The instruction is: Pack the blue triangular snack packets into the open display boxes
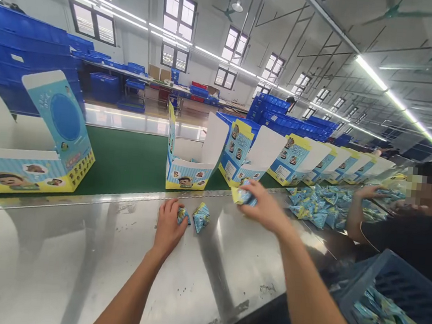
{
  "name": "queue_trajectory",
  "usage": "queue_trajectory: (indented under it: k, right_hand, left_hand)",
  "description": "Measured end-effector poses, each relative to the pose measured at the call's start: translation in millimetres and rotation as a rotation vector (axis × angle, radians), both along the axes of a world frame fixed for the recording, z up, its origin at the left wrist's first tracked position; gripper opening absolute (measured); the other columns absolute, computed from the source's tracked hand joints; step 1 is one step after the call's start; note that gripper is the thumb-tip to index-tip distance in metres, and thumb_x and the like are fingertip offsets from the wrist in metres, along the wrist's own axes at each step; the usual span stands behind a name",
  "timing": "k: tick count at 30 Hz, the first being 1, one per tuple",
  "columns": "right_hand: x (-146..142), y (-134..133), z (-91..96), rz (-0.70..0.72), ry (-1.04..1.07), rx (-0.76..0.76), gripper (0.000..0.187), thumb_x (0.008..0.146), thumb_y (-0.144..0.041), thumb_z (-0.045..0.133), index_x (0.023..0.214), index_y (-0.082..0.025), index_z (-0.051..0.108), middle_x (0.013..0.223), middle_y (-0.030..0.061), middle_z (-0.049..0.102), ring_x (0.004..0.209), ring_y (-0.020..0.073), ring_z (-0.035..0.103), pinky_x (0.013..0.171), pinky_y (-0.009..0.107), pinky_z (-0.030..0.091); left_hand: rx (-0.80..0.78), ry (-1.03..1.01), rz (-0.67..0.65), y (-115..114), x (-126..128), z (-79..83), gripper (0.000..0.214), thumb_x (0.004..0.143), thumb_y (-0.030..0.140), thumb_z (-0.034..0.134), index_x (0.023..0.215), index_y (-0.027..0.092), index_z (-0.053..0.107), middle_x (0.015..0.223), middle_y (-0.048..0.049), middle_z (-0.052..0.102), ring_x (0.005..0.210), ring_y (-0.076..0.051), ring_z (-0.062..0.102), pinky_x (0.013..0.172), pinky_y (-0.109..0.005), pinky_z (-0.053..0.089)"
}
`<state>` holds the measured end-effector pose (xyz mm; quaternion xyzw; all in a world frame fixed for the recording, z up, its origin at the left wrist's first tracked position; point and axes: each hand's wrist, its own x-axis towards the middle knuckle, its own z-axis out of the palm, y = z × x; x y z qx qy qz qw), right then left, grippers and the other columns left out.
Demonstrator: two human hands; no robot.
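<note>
Two small shiny blue packets sit on the table near its back edge. One packet (183,216) is under the left hand (169,228), whose fingers are bent over it; I cannot tell if they pinch it or just touch it. The second packet (201,217) lies just beside it, with no hand on it. The right hand (263,206) pinches a blue and yellow packet (238,196) between its fingers, up over the edge of the table. I cannot tell if more than one is in that hand.

The table (79,251) is shiny metal. Behind it runs one green belt (125,156). One open box (186,180) stands there in front of the hands, and a bit of blue shows inside. One big open box (14,170) is at the left. At least five more boxes (289,161) stand in a row to the right.

On the right is one big pile of packets (320,204), too many to count. One co-worker (409,237) in a dark top sits by it. Nearer is one blue crate (384,262) with many packets in it. Far back are stacks of blue bins (26,39). Two fans (393,13) hang up high.
</note>
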<state>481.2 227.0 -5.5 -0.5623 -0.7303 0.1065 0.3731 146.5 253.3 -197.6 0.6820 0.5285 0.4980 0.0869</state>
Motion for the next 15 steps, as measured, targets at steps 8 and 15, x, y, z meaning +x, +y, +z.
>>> queue_trajectory:
  k: [8,15]
  right_hand:
    - [-48.0,-0.2,-148.4,-0.001,0.319,-0.251,0.053,0.079,-0.053,0.095,0.124,-0.025,0.094,0.166,0.0191,0.071,0.14,0.0431,0.077,0.113,0.053,0.067]
    - [16.3,13.9,-142.3,-0.382,0.692,-0.052,0.072,0.095,-0.078,0.081,0.13,-0.016,0.083,0.119,0.0175,0.085,0.096,0.0305,0.083,0.087,0.045,0.073]
  left_hand:
    - [-0.093,-0.187,-0.007,0.2,10.1,0.2,0.036,0.115,0.046,0.082,0.141,0.022,0.077,0.161,-0.0141,0.069,0.151,-0.038,0.066,0.127,-0.065,0.058]
    - [-0.211,-0.433,0.11,28.8,-3.4,-4.6,0.038,0.115,0.049,0.083,0.136,0.019,0.076,0.137,-0.0114,0.078,0.116,-0.029,0.08,0.102,-0.05,0.071]
